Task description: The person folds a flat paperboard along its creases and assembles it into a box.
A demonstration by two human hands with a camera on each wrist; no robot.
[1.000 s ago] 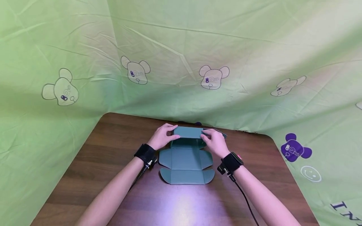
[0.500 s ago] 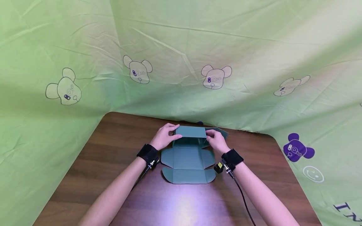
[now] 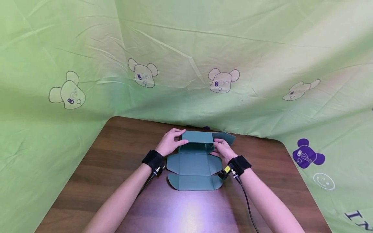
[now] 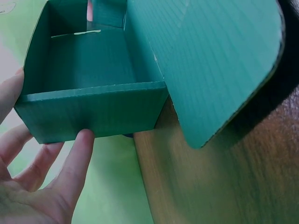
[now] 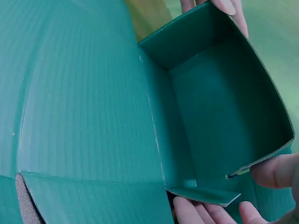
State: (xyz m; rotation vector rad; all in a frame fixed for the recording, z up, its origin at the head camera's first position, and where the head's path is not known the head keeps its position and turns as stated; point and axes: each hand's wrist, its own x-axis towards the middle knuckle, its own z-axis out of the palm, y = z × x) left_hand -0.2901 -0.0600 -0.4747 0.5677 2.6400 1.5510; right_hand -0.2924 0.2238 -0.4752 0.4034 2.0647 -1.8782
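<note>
Hands flank teal cardboard box point(image 3: 196, 142) near desk point(image 3: 116, 152) far edge: left hand point(image 3: 170, 141) grips left wall, right hand point(image 3: 222, 149) pinches right flap; lid panel flat toward person.

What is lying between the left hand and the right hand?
In the head view, the half-folded green cardboard box stands between the left hand and the right hand.

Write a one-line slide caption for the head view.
Both hands, left and right, fold a green cardboard box on a wooden table.

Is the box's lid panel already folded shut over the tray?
No, the lid panel lies flat on the table, leaving the tray open.
</note>
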